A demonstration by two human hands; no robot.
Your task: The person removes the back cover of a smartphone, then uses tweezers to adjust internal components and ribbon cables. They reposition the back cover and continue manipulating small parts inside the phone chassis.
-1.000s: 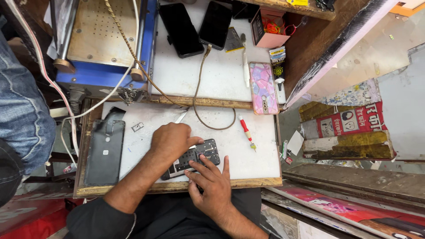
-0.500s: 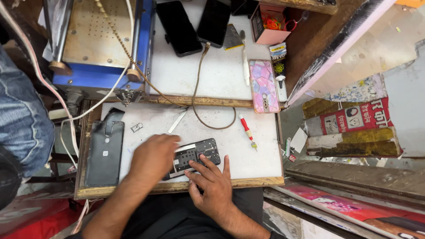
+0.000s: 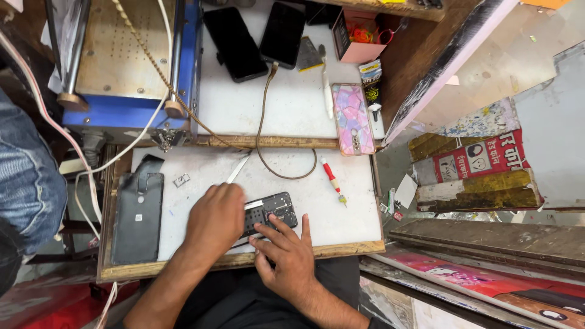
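Hands (image 3: pixel 214 220) (image 3: pixel 286 256) pressing opened phone (image 3: pixel 271 211), tweezers (image 3: pixel 237 167) perhaps

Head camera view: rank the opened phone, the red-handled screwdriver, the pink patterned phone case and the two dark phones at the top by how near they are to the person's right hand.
From the right hand:
1. Opened phone, under its fingertips.
2. Red-handled screwdriver, up and to the right on the white board.
3. Pink patterned phone case, beyond it on the upper surface.
4. Two dark phones, top edge.
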